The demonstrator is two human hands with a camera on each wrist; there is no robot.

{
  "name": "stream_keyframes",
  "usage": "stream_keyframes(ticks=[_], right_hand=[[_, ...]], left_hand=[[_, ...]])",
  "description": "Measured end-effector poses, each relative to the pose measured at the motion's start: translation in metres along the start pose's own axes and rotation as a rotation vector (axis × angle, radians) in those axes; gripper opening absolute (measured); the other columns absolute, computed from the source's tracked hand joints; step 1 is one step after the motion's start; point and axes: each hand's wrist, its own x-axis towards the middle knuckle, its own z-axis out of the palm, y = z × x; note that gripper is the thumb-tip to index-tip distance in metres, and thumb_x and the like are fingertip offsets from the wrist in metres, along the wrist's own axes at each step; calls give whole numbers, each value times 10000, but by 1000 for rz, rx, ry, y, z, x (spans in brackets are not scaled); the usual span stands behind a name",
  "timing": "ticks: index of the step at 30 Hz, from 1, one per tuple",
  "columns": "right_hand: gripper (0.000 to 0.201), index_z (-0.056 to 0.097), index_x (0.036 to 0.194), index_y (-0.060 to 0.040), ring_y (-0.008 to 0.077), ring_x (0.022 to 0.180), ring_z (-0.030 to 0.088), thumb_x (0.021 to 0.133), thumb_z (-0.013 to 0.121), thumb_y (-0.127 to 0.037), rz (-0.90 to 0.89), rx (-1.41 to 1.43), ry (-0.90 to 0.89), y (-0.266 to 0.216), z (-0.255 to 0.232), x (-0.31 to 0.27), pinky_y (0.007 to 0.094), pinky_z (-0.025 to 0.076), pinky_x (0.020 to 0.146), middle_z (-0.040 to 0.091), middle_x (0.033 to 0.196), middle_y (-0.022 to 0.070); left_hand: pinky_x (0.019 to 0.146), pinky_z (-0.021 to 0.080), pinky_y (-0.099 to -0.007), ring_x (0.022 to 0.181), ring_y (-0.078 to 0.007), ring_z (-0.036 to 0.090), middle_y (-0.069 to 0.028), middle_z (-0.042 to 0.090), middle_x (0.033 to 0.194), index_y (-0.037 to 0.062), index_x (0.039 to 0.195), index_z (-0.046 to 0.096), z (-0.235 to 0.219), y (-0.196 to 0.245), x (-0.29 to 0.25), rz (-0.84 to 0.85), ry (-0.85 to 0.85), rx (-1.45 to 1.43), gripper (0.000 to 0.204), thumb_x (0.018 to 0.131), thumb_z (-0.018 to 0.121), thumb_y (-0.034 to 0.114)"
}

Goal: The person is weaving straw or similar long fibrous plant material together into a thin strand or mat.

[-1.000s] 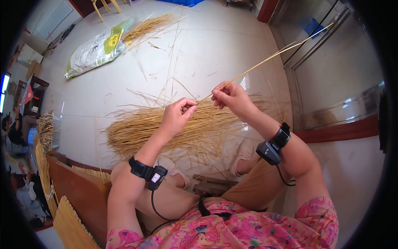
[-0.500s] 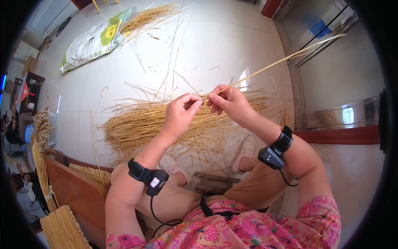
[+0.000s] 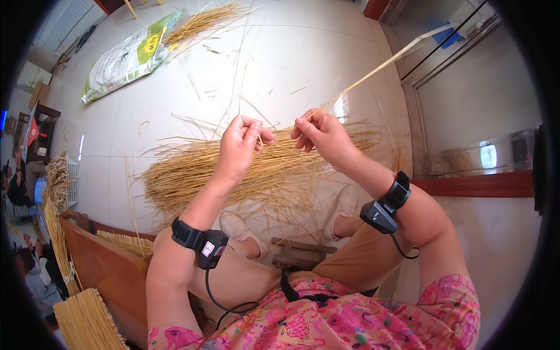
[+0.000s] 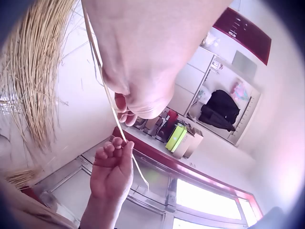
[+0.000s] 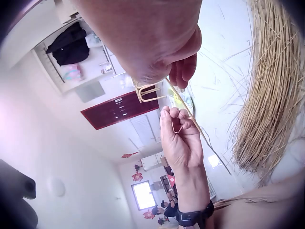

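In the head view my right hand pinches a long pale straw stalk that reaches up to the right. Left of it, across a small gap, my left hand has thumb and fingers closed on a thin bit of straw. Beneath both hands lies a wide heap of straw on the floor. The right wrist view shows a short bent strip at the left fingers, and the stalk passing beside them. In the left wrist view the stalk crosses the right fingertips.
A white and green sack with straw at its mouth lies at the upper left. On the left stand a brown wooden board, a woven straw mat and a white basket. Glass doors line the right.
The hands, close together half a second ago, are now apart; the left moved to the left. The stalk's far end has tilted higher.
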Motion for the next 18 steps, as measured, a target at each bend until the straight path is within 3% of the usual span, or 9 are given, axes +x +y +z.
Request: stream_keyframes(ticks=[3, 4, 7, 8, 11, 14, 17, 18], right_hand=[[204, 504, 920, -8, 122, 616, 588, 949, 481, -209, 27, 50, 107, 2, -10, 8, 231, 474, 543, 607, 791, 73], [200, 491, 936, 2, 129, 625, 583, 952, 468, -196, 21, 47, 168, 2, -15, 11, 238, 476, 547, 604, 810, 90], [198, 487, 940, 9, 130, 646, 579, 952, 460, -187, 32, 53, 333, -6, -36, 19, 240, 474, 552, 602, 820, 98], [208, 490, 944, 14, 132, 664, 575, 953, 455, -190, 54, 41, 334, -12, -43, 19, 242, 470, 557, 601, 821, 100], [213, 496, 949, 14, 130, 661, 573, 954, 449, -194, 51, -46, 304, -18, -54, 18, 240, 465, 554, 601, 823, 98], [202, 510, 932, 18, 125, 618, 590, 948, 450, -175, -37, -172, 319, -15, -55, 19, 245, 466, 515, 622, 793, 93], [199, 515, 909, 22, 118, 591, 597, 942, 456, -166, -99, -283, 312, -15, -52, 20, 246, 470, 495, 633, 764, 87], [199, 516, 902, 22, 114, 586, 597, 942, 456, -164, -115, -315, 307, -16, -50, 20, 245, 470, 492, 634, 757, 84]], left_hand=[[528, 389, -208, 599, -81, 511, -39, 566, 696, 34, 917, 454, -7, 1, 0, -60, 17, -204, 88, 951, 434, 113], [486, 353, -214, 551, -70, 449, -14, 505, 641, 36, 908, 448, -10, 5, -1, -120, 46, -191, 94, 951, 437, 118], [465, 331, -212, 535, -55, 417, -18, 491, 629, 28, 900, 438, -24, 3, 4, -79, 67, -159, 103, 954, 430, 116], [500, 373, -220, 552, -69, 448, -34, 525, 664, 26, 895, 450, -32, 4, 7, -91, 32, 84, 112, 944, 451, 127], [578, 444, -253, 632, -99, 539, -54, 583, 727, 22, 887, 512, -40, 2, 4, -226, -149, 611, 137, 919, 510, 155], [667, 469, -241, 733, -100, 574, -33, 603, 741, 42, 883, 568, -34, -6, -5, -295, -617, 387, 112, 891, 562, 153], [736, 475, -227, 851, -111, 597, -58, 639, 841, 32, 944, 594, -15, -2, -18, -40, -877, 484, 157, 859, 614, 163], [734, 476, -233, 851, -109, 592, -55, 638, 869, 28, 955, 599, -9, -1, -17, -101, -810, 487, 177, 852, 624, 170]])
